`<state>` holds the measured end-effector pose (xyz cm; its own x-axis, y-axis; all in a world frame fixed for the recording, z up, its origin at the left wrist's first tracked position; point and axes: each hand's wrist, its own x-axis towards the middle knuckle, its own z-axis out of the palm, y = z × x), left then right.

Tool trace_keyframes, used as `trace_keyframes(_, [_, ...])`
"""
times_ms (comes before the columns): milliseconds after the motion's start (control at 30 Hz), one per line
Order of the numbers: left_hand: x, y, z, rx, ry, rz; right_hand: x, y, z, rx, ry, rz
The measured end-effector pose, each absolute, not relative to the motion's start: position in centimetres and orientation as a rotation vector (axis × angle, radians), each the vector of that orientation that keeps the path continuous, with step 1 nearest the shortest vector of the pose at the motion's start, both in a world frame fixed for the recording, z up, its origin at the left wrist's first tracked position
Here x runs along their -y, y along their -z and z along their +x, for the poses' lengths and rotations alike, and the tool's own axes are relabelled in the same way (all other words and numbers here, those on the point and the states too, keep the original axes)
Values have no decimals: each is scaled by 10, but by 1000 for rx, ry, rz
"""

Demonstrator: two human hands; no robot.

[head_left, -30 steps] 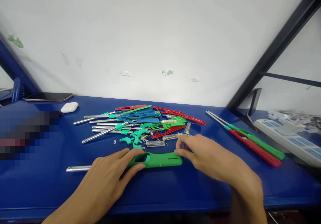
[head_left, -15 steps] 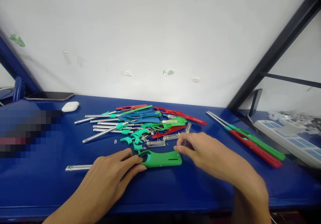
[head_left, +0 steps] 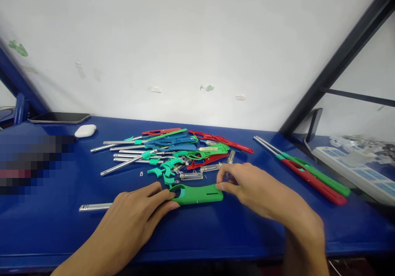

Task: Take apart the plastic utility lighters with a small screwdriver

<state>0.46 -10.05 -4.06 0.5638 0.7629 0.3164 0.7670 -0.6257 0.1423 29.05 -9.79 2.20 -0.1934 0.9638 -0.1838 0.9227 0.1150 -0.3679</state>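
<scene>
Under left hand (head_left: 140, 212), by right hand (head_left: 249, 187), green lighter (head_left: 199, 195).

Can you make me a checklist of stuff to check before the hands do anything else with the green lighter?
1. Left hand holding the green lighter near its trigger opening: ok.
2. Right hand at the handle's right end: ok, its fingertips are at the corner.
3. Something small pinched in those fingertips: cannot tell, the fingers hide it.
4. Metal rod pointing away from the right hand: ok, it points left.
5. Loose teal piece well out of the way: not ok, it lies close behind the lighter.
6. Red lighter away from both hands: ok, it lies off to the right.
</scene>
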Motion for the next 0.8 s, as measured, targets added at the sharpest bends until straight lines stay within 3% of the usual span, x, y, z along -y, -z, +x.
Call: trace_keyframes(800, [103, 34, 4, 1323, 766, -2912, 93, -28, 299, 2349, -680, -1806])
